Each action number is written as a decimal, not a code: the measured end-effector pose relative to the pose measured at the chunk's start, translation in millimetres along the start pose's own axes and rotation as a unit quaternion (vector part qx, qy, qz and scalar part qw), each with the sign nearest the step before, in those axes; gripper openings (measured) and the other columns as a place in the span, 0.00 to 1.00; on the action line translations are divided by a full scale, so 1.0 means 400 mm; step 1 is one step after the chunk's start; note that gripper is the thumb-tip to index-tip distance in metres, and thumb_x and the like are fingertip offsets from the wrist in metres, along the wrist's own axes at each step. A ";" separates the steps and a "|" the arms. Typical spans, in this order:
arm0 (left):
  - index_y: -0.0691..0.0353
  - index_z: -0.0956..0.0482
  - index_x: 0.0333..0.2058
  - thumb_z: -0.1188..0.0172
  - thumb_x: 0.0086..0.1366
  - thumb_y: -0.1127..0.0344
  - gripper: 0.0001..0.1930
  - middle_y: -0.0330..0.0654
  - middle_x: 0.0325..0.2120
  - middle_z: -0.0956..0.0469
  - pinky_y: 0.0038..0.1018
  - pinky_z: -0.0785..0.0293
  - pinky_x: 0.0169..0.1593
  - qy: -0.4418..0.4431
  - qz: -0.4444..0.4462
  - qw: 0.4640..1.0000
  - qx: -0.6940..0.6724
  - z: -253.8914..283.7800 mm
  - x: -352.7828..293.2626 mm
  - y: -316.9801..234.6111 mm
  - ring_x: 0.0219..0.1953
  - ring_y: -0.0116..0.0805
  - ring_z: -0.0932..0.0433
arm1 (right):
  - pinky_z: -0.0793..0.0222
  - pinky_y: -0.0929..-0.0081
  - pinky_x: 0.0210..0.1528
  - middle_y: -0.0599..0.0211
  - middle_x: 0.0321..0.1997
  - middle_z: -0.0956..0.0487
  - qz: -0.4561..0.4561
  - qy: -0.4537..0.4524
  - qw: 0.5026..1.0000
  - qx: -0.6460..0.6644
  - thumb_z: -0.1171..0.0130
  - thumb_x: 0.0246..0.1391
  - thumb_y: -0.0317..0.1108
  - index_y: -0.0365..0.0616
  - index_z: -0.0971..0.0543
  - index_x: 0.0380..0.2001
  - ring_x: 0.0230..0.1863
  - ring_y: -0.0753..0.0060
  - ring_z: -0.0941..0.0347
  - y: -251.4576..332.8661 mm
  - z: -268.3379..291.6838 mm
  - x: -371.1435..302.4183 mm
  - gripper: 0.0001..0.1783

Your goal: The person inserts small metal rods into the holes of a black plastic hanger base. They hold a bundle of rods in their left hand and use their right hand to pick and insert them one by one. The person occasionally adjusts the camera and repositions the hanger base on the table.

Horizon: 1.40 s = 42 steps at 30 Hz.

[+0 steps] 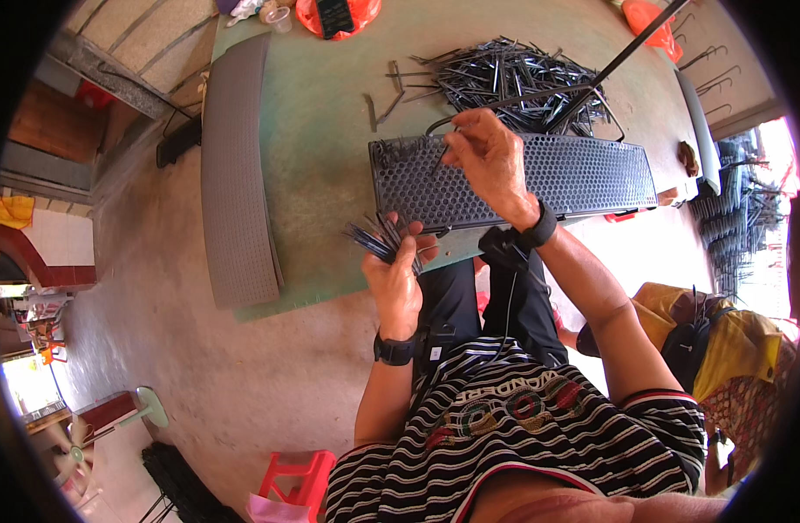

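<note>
My left hand [398, 275] is closed around a bundle of thin black strips [371, 241], which fan out past the fingers. It sits by the near left corner of a long black perforated panel [574, 170] with round holes and a dark rim. My right hand [490, 161] is over the left half of this panel, thumb and fingers pinched together. A thin dark piece seems to show at its fingertips, too small to make out. Along the panel's left end, several small black bits [391, 152] stick up. Behind it lies a large heap of black strips [517, 83].
The panel rests on a greenish table [321, 166], with a black bar frame [622, 61] behind it. Long grey perforated sheets [234, 183] lie along the table's left side. A red stool [295, 484] stands on the floor. At right is a person [722, 349] in yellow.
</note>
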<state>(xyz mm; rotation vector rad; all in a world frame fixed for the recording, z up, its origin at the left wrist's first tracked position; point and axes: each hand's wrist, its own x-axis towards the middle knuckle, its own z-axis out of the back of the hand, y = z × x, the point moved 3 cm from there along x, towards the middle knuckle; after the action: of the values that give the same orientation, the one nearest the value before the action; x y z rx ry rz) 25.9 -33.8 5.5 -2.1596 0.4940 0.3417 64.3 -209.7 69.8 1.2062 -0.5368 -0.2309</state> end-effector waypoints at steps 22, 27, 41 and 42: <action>0.68 0.25 0.33 0.41 0.56 0.78 0.05 0.43 0.26 0.24 0.28 0.26 0.25 -0.022 0.015 1.000 0.004 0.005 0.002 -0.007 0.23 0.34 0.24 | 0.33 0.80 0.20 0.64 0.17 0.23 -0.016 0.245 0.962 -0.119 0.39 0.48 0.32 0.36 0.21 0.27 0.17 0.79 0.28 -0.024 -0.049 -0.044 0.09; 0.69 0.25 0.39 0.42 0.56 0.78 0.10 0.43 0.28 0.23 0.28 0.26 0.27 -0.004 0.022 1.000 0.003 -0.001 0.003 0.018 0.23 0.33 0.24 | 0.32 0.85 0.18 0.65 0.21 0.22 -0.159 0.195 0.967 0.041 0.45 0.53 0.27 0.32 0.25 0.29 0.18 0.79 0.26 -0.020 -0.034 -0.045 0.07; 0.67 0.25 0.37 0.43 0.57 0.77 0.08 0.39 0.26 0.25 0.28 0.27 0.25 -0.023 0.014 1.000 -0.005 0.023 0.014 0.021 0.23 0.31 0.26 | 0.27 0.80 0.28 0.58 0.27 0.20 0.072 -0.022 0.996 -0.045 0.46 0.51 0.23 0.37 0.31 0.41 0.30 0.71 0.21 -0.034 -0.012 0.018 0.13; 0.67 0.25 0.37 0.43 0.57 0.77 0.08 0.39 0.26 0.25 0.28 0.27 0.25 -0.025 0.017 1.000 -0.005 0.018 0.012 0.016 0.23 0.31 0.26 | 0.27 0.80 0.28 0.57 0.28 0.20 0.070 -0.019 0.996 -0.047 0.46 0.51 0.23 0.37 0.31 0.41 0.31 0.71 0.21 -0.038 -0.016 0.019 0.13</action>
<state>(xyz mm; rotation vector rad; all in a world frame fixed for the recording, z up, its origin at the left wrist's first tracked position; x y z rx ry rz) 26.7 -32.3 -5.2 -2.1499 0.5029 0.4164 75.8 -213.0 56.0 1.0694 -0.6344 -0.1589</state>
